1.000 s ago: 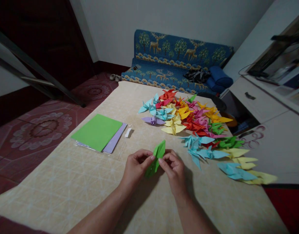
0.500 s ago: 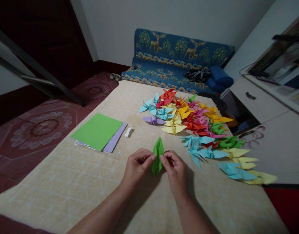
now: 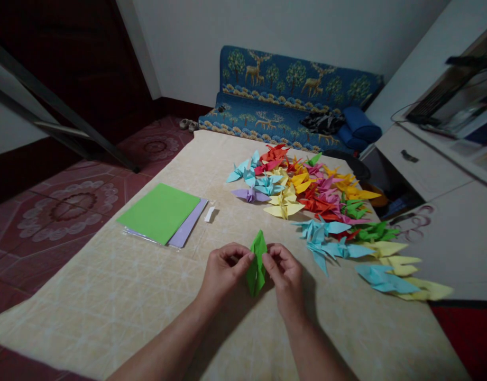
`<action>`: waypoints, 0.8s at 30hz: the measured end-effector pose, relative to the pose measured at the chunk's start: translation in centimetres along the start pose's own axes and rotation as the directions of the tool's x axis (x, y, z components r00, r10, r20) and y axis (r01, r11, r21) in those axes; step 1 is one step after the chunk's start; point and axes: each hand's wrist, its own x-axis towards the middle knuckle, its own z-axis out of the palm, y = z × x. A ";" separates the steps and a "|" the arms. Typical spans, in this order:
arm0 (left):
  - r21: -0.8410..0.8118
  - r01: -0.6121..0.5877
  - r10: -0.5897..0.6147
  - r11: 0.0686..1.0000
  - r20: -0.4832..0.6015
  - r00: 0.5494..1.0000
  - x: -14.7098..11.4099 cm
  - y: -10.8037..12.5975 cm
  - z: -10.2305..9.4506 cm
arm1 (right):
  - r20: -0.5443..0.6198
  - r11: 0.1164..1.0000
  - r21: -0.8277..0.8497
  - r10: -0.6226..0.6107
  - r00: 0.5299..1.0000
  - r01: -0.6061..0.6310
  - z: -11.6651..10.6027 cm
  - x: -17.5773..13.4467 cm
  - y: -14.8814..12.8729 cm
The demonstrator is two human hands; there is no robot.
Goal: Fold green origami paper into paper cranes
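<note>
A partly folded piece of green origami paper (image 3: 258, 262), narrow and diamond-shaped, stands upright between my two hands above the table. My left hand (image 3: 228, 270) pinches its left edge between thumb and fingers. On the opposite edge, my right hand (image 3: 283, 270) grips it the same way. Beyond my right hand lie light blue paper cranes (image 3: 318, 233), the closest folded pieces to it. Farther left is a stack of square paper with a green sheet (image 3: 159, 211) on top and a purple sheet (image 3: 188, 228) showing beneath.
Many folded cranes in red (image 3: 274, 153), yellow (image 3: 284, 206), orange and pink cover the table's far right. A small white paper strip (image 3: 209, 214) lies beside the stack. Behind the patterned tablecloth (image 3: 108, 317) is a blue sofa (image 3: 259, 114); a white cabinet (image 3: 433, 169) stands at right.
The green paper has tilted and dropped slightly, its top tip lower and its faces turned differently. Both hands keep their pinch in nearly the same place.
</note>
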 end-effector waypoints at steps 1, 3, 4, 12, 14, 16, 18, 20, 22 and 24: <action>0.004 -0.003 0.003 1.000 0.003 1.000 0.0 0.1 0.1 | 0.000 1.000 0.005 0.011 1.000 -0.011 0.0 0.0 0.0; 0.030 -0.018 0.018 0.999 -0.012 1.000 -0.1 0.4 0.2 | -0.005 1.000 -0.006 0.003 1.000 -0.003 0.1 0.0 0.0; 0.051 -0.027 0.029 0.998 -0.024 0.999 -0.2 0.5 0.2 | -0.009 1.000 -0.017 -0.008 1.000 0.008 0.1 0.0 0.0; 0.113 -0.123 0.131 0.986 -0.060 0.990 -0.2 0.4 0.1 | 0.021 0.996 -0.050 -0.078 0.997 0.079 0.2 -0.1 -0.2; 0.097 -0.111 0.117 0.989 -0.054 0.992 -0.1 0.2 0.1 | 0.016 0.996 -0.045 -0.081 0.997 0.081 0.2 -0.1 -0.1; 0.088 -0.103 0.108 0.991 -0.058 0.992 0.0 0.1 0.0 | 0.011 0.996 -0.042 -0.082 0.997 0.083 0.3 -0.1 0.0; 0.082 -0.093 0.099 0.992 -0.064 0.993 0.0 0.0 0.0 | 0.004 0.996 -0.038 -0.077 0.997 0.077 0.3 -0.1 0.0; 0.078 -0.085 0.090 0.993 -0.065 0.994 0.0 0.0 0.0 | -0.002 0.997 -0.040 -0.073 0.997 0.073 0.4 -0.2 0.0; 0.075 -0.082 0.087 0.994 -0.068 0.994 -0.1 0.1 0.1 | -0.005 0.996 -0.048 -0.075 0.997 0.075 0.4 -0.2 0.1; 0.073 -0.071 0.077 0.995 -0.082 0.994 -0.1 0.3 0.2 | -0.005 0.996 -0.055 -0.076 0.997 0.075 0.5 -0.2 0.2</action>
